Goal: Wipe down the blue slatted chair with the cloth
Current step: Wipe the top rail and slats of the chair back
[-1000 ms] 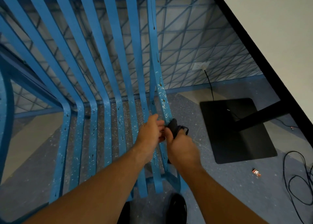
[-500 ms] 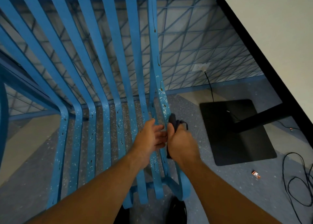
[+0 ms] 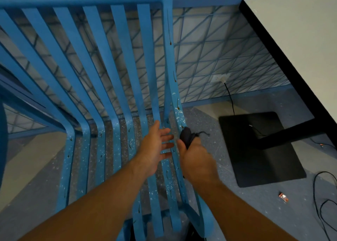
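The blue slatted chair fills the left and middle of the view, its slats flecked with white specks and dark drip marks. My right hand grips a dark cloth against the rightmost slat where the seat meets the backrest. Just left of it, my left hand hovers over the seat slats with its fingers spread and straight, holding nothing. Part of the cloth is hidden inside my right fist.
A white table with a black edge stands at the right on a black base plate. Black cables loop on the floor at far right. A small red object lies nearby. A wall socket sits behind.
My left hand has let go near the cloth and opened, its fingers now spread. The view has tilted up, showing the chair's top rail. My right hand keeps the cloth on the slat.
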Available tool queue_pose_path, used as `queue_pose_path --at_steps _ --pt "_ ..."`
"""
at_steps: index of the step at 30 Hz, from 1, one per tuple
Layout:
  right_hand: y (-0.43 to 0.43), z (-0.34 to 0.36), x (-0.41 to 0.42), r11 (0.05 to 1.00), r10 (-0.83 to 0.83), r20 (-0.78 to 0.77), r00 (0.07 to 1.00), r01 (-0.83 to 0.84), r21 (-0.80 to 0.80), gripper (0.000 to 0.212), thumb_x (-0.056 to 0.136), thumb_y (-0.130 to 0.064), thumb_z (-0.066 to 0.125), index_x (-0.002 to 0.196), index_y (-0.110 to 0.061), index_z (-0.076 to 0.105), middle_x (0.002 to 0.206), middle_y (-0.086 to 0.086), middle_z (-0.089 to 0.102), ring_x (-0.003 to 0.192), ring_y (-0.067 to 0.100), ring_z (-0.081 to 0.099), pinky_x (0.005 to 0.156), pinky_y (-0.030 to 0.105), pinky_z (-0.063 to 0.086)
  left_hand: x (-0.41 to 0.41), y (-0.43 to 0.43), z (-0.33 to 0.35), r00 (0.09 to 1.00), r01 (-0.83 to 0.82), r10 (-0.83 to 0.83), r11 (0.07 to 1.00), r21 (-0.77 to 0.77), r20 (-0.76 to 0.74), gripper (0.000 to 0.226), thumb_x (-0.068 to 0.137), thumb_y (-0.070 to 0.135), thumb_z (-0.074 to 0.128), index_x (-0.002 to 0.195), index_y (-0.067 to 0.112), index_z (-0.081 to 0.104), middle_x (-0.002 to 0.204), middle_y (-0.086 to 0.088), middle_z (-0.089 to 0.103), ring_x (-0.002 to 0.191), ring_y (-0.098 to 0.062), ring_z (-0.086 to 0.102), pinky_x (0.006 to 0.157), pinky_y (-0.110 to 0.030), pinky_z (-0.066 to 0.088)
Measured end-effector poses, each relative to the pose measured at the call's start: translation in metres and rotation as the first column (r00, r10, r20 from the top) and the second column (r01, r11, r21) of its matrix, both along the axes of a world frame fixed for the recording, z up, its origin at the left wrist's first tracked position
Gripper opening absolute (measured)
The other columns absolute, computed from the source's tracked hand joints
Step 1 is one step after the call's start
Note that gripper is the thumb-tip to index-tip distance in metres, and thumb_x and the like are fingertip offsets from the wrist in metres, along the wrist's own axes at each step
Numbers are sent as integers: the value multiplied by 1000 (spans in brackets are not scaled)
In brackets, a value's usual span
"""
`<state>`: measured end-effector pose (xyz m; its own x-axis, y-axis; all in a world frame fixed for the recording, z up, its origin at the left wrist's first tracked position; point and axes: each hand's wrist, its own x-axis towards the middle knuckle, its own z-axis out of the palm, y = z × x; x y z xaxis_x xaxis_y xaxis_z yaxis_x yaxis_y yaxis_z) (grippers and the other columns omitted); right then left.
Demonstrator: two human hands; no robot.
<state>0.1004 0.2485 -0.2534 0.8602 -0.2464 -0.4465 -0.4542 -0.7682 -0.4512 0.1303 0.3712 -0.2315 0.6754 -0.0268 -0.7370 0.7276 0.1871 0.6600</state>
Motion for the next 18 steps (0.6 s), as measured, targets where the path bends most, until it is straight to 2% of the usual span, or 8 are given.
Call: queue_pose_path --at_steps 2,4,7,9,11,14,16,18 --pt "8 1 19 999 1 47 999 2 -49 49 98 -60 32 122 -18 42 91 1 60 84 24 64 71 39 54 6 3 -1 1000 -1 1 1000 17 14 57 99 58 27 121 20 63 115 -1 69 105 -23 64 94 -45 50" --pt "14 -2 23 992 40 101 994 -28 -122 51 100 -57 29 132 -18 37 108 5 60 92 25 65 75 41 56 14 4 -2 1000 -8 7 1000 16 20 56 99 59 27 120 20 63 113 -1 69 104 -22 65 93 -44 51" --pt "10 -9 5 986 160 201 966 -145 -88 60 102 -47 30 153 -23 12 135 3 47 105 19 59 83 38 55 25 2 -1 999 -44 44 998 -38 11 59 98 61 28 121 18 61 117 -1 67 106 -22 64 95 -46 50" --pt "2 -8 -9 977 213 185 959 -210 -39 66 102 -44 34 156 -30 -2 144 -1 37 110 14 55 87 31 52 33 0 -1 998 -64 64 995 -74 3 60 97 62 28 123 18 60 123 -1 63 108 -22 62 98 -47 49" --pt "-6 -6 -16 986 157 107 982 -162 36 65 101 -47 37 155 -33 3 138 -5 44 103 10 54 84 27 48 41 -1 0 997 -78 79 992 -96 3 62 96 64 28 126 18 58 129 -1 60 111 -21 61 99 -48 47" --pt "-7 -5 -1 989 35 52 998 -43 144 44 99 -53 38 136 -29 39 104 -6 61 87 9 59 80 36 55 49 -3 1 999 -37 40 995 -96 29 64 97 64 26 131 19 55 125 3 61 111 -19 59 99 -46 47" --pt "0 -3 24 995 17 44 999 -21 93 44 98 -57 36 125 -24 46 92 -4 62 82 14 63 76 40 56 54 -5 3 999 -16 20 993 -118 39 59 97 63 25 125 22 58 115 5 65 108 -18 61 94 -42 50" --pt "9 -3 42 999 33 65 997 -33 -5 48 99 -57 34 126 -20 44 98 2 64 87 22 65 76 40 56 59 -6 5 999 -8 13 989 -145 30 59 97 64 25 122 23 59 115 1 67 108 -20 62 91 -41 51"
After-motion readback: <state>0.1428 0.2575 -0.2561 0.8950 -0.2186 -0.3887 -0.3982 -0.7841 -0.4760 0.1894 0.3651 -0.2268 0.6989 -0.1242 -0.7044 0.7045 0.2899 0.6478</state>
